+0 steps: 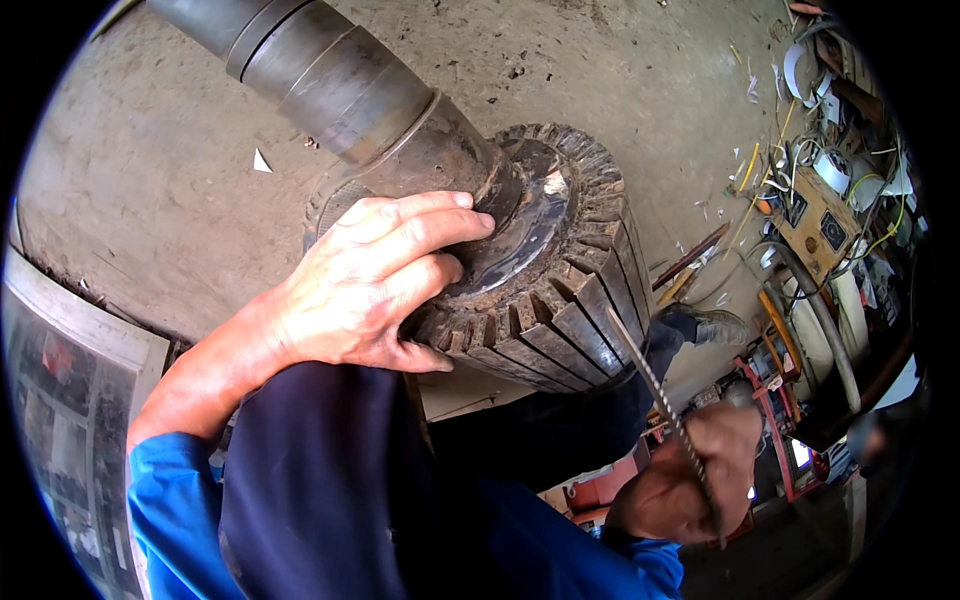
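Note:
A large, dirty cylindrical metal part with slotted segments round its rim (590, 320) lies beneath me, a stepped metal shaft (340, 90) rising from its face toward the upper left. My left hand (375, 280) grips it, fingertips curled on the hub by the shaft, thumb on the slotted rim. At the lower right, my right hand (670, 485), slightly blurred, is closed on a thin ridged metal rod (645, 370), whose far end reaches the segmented rim.
Concrete floor (180, 200) surrounds the part. A framed glass panel (80, 420) stands at the left. Cables, offcuts and a panel with dark fittings (815, 225) are piled at the right, above red metal frames (770, 410). My leg and shoe (715, 325) show beside the part.

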Available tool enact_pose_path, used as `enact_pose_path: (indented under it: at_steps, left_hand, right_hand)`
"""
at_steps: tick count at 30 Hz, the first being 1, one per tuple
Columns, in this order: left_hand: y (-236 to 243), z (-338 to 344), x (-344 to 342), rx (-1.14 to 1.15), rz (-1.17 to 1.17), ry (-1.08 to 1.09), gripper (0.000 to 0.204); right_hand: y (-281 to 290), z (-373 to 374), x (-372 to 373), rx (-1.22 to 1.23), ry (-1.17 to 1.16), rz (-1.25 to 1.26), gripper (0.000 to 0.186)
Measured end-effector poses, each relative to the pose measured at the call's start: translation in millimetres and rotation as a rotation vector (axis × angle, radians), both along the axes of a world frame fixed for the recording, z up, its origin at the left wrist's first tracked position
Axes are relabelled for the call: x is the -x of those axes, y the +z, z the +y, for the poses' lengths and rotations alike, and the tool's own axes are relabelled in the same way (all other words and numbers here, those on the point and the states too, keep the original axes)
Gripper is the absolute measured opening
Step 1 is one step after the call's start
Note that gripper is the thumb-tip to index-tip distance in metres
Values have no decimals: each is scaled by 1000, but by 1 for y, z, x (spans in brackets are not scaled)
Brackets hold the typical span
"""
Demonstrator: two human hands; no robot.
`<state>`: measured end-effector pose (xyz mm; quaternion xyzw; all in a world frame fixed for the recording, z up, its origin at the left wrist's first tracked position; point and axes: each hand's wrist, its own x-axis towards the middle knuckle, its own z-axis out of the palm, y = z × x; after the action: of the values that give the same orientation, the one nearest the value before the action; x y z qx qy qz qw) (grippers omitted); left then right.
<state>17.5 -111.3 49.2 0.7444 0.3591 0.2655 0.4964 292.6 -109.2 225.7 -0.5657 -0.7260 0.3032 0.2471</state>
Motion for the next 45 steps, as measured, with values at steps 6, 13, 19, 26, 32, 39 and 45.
enact_pose_path:
  at_steps: [6, 13, 19, 26, 32, 39, 45]
  left_hand:
    - [-1, 1, -1, -3, -10, -15, 73]
    - [0, -1, 1, 11, -11, -22, 77]
    - [-3, 0, -1, -1, -33, -21, 78]
    - [-4, -1, 1, -3, -20, -16, 79]
    - [-2, -1, 0, -3, -6, -18, 76]
    - [-3, 0, 1, 2, -13, -26, 76]
    - [-2, -2, 1, 13, -25, -20, 77]
  right_hand:
    - [10, -10, 11, 143, 306, -119, 34]
    - [18, -22, 10, 260, 259, -254, 34]
    - [7, -47, 26, 255, -388, 303, 26]
    - [9, -41, 20, 265, -29, 56, 43]
    - [11, -29, 28, 255, 249, -89, 38]
    - [19, -14, 22, 296, 427, -147, 29]
    - [6, -15, 26, 204, 329, -192, 19]
